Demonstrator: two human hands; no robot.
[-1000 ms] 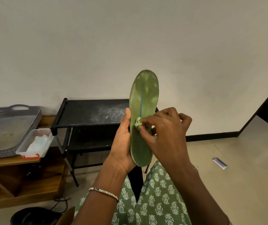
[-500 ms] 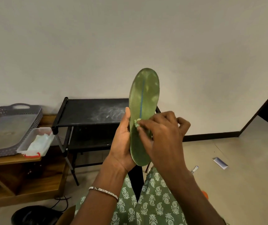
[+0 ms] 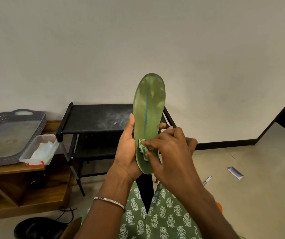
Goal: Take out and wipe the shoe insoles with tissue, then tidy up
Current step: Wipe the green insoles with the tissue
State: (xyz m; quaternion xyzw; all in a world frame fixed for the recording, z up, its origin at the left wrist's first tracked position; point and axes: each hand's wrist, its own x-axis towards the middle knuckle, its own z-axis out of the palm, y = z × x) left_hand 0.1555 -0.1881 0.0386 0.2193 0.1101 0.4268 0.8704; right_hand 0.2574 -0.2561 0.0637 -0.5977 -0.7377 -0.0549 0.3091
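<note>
A green shoe insole (image 3: 148, 107) with a blue centre line stands upright in front of me, toe end up. My left hand (image 3: 127, 150) grips its lower left edge, thumb along the side. My right hand (image 3: 169, 152) pinches a small crumpled tissue (image 3: 142, 148), tinted green, against the lower half of the insole. The heel end is partly hidden behind my right hand.
A black metal rack (image 3: 95, 118) stands behind the insole against the wall. To the left, a wooden shelf (image 3: 14, 169) carries a grey tray (image 3: 9, 135) and a clear box of tissues (image 3: 40, 150). A black shoe (image 3: 38, 228) lies bottom left. Paper scraps (image 3: 235, 172) lie on the floor at right.
My right hand has slid the tissue down the insole toward the heel. The left hand keeps the same grip on the insole.
</note>
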